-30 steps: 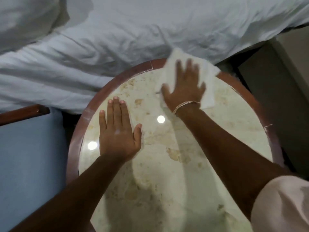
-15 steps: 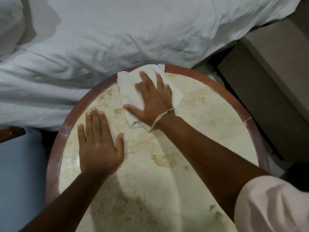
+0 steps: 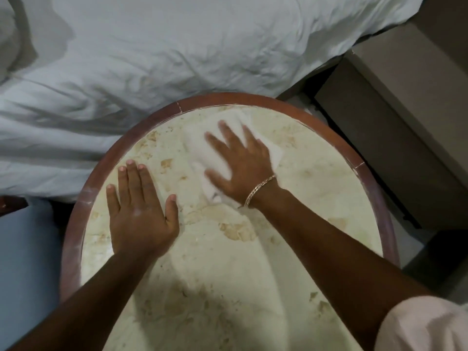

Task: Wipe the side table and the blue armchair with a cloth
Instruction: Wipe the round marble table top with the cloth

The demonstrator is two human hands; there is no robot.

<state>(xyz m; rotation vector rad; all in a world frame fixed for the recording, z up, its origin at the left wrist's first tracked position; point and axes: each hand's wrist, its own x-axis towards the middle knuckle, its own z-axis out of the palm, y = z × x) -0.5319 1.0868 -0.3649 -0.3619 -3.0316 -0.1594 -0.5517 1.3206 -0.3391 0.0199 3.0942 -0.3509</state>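
Note:
The round side table (image 3: 316, 198) has a cream marble top inside a reddish wooden rim. A white cloth (image 3: 200, 153) lies on its far middle part, blurred by motion. My right hand (image 3: 238, 163), with a gold bracelet at the wrist, presses flat on the cloth with fingers spread. My left hand (image 3: 139, 209) rests flat and bare on the marble at the left, fingers together. The blue armchair (image 3: 27, 262) shows as a blue seat at the lower left, with a bit of its wooden arm at the left edge.
A bed with a rumpled white sheet (image 3: 177, 54) runs along the far side, close to the table's rim. A brown-grey cabinet or box (image 3: 395, 122) stands to the right of the table. My pale sleeve (image 3: 425, 328) fills the lower right corner.
My right hand has slid the cloth from the right to the left and now back toward the middle of the far side. My left hand has stayed flat on the marble.

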